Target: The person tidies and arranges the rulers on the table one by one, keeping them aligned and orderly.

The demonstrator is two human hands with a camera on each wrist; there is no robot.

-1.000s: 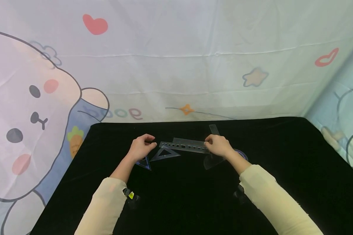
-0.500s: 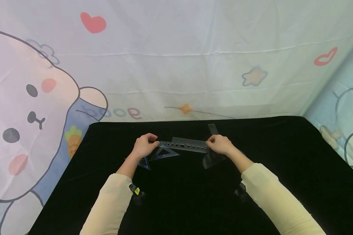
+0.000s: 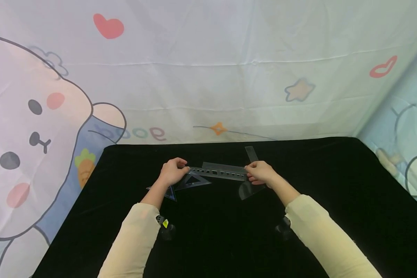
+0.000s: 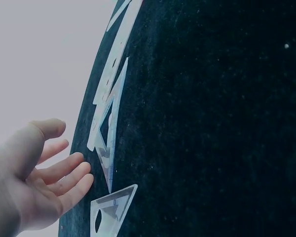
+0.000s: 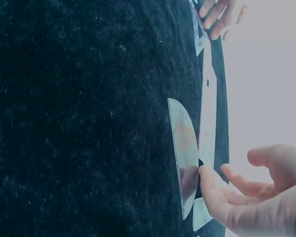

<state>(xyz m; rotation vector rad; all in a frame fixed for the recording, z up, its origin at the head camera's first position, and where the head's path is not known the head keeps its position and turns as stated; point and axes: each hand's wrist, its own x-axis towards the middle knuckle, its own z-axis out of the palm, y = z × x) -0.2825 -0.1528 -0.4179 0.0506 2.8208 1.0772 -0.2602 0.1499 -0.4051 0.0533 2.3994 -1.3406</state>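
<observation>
A long grey stencil ruler lies flat on the black cloth between my two hands. My left hand is at its left end; in the left wrist view the left hand has relaxed, spread fingers beside the ruler and grips nothing. My right hand is at the right end. Its thumb touches the ruler edge next to a clear protractor, and the fingers curve loosely just past the far edge.
A clear triangle lies just under the ruler, and a smaller triangle lies by my left wrist. A second short ruler lies behind my right hand. The black cloth ends at a cartoon-printed backdrop.
My left hand has moved right, up to the ruler's left end. My right hand has slid slightly right, uncovering more of the ruler's right end.
</observation>
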